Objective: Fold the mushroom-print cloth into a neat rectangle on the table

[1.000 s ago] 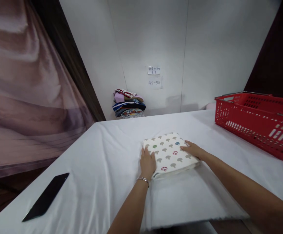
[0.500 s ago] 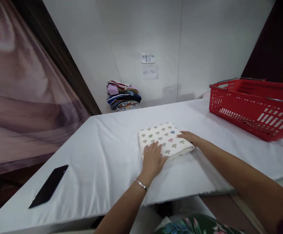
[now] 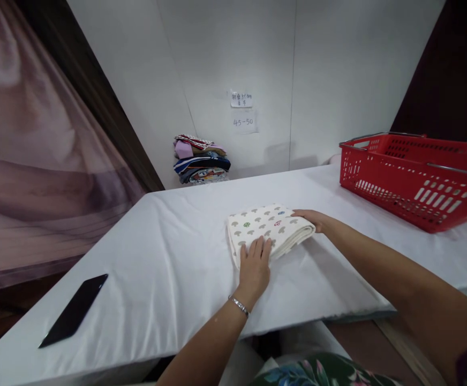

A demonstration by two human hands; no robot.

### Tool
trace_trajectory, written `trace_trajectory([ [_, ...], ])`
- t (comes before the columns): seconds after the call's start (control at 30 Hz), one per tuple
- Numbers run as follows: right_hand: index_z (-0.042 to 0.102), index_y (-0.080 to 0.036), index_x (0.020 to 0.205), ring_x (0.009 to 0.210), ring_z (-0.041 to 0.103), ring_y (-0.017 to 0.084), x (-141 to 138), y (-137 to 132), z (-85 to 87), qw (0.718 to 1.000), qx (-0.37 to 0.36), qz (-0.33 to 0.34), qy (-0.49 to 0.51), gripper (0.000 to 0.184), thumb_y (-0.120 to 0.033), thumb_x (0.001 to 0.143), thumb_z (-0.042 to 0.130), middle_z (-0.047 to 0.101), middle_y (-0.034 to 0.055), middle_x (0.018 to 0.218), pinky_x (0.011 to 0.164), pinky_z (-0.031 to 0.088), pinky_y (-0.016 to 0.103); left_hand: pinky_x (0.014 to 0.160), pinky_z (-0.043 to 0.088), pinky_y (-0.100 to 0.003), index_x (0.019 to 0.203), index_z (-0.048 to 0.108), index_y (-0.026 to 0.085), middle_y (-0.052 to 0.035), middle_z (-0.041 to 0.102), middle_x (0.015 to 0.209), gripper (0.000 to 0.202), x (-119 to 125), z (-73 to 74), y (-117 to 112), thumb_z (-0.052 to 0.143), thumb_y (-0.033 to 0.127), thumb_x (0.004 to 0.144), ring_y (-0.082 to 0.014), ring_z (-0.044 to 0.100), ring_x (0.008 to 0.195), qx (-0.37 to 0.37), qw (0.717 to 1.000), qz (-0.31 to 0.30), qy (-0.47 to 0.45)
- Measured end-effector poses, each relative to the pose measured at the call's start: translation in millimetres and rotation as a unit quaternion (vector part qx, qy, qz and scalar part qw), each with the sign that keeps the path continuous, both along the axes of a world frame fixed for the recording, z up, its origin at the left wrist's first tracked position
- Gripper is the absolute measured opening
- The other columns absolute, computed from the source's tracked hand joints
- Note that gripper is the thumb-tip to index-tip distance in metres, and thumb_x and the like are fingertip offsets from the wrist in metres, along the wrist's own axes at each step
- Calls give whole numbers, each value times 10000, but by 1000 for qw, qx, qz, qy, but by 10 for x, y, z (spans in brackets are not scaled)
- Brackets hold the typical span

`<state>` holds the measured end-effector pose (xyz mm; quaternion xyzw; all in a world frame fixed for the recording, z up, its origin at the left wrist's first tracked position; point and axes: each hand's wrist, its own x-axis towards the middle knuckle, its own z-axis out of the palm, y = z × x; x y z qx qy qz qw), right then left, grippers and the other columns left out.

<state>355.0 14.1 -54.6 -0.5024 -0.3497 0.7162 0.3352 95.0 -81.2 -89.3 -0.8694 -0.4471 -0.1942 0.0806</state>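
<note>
A folded white cloth [image 3: 257, 221] printed with mushrooms lies on the white-covered table [image 3: 145, 268] in front of me. Its right side is lifted off the surface, showing the stacked layers along the edge. My right hand [image 3: 311, 219] grips that right side, thumb on top and the other fingers underneath, mostly hidden. My left hand [image 3: 255, 268] rests on the near edge of the cloth with fingers stretched out flat over it.
A red plastic basket [image 3: 398, 182] stands at the right. Against the wall at the back is a pile of folded fabrics [image 3: 202, 161]. A dark flat phone-like slab [image 3: 75, 311] lies at the left. Paper signs [image 3: 243, 120] hang on the wall; a pink curtain [image 3: 36, 161] drapes at far left.
My right hand has raised the right side of the cloth, which now bends upward. My left hand has shifted slightly, its fingers straighter and closer together on the near edge.
</note>
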Motion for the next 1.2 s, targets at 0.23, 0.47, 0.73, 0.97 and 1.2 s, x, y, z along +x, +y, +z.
trace_trajectory([
  [0.23,574,-132,1075,771,660,201,-38,38,42,999,28,-20,-8,324,-201,760,541,697,97,907,733,531,326,1027,268,-502,1391,279,222,-102,450,1328,696,-18,-32,6,382,1,738,-237,408,1203,34,999,16,-1],
  [0.47,326,-205,1352,893,644,187,-50,-113,29,994,72,-60,-54,659,-183,740,569,621,97,1145,800,519,321,987,301,-484,1402,264,230,-105,505,1240,676,-168,-33,42,354,-10,776,-233,464,1107,57,998,19,21],
  [0.73,315,-277,1398,1002,582,244,-50,-471,-255,942,156,-5,-297,673,-379,779,559,589,57,1198,866,470,400,889,371,-417,1387,297,212,-101,542,1151,635,-376,-63,68,357,7,789,-226,492,1010,53,997,-28,44],
  [0.97,406,-303,1347,1261,378,237,74,-849,-419,733,444,82,-508,478,-308,870,409,403,27,1397,1028,326,423,904,363,-401,1361,331,215,-83,564,1121,620,-461,-51,91,346,4,778,-214,503,1002,36,997,-52,35],
  [1.2,312,-259,1398,1353,214,227,170,-877,-510,628,578,190,-485,595,-291,836,502,267,33,1475,1083,256,435,871,388,-380,1342,340,191,-89,559,1150,638,-516,-5,126,410,33,728,-215,507,1010,36,997,-72,21],
])
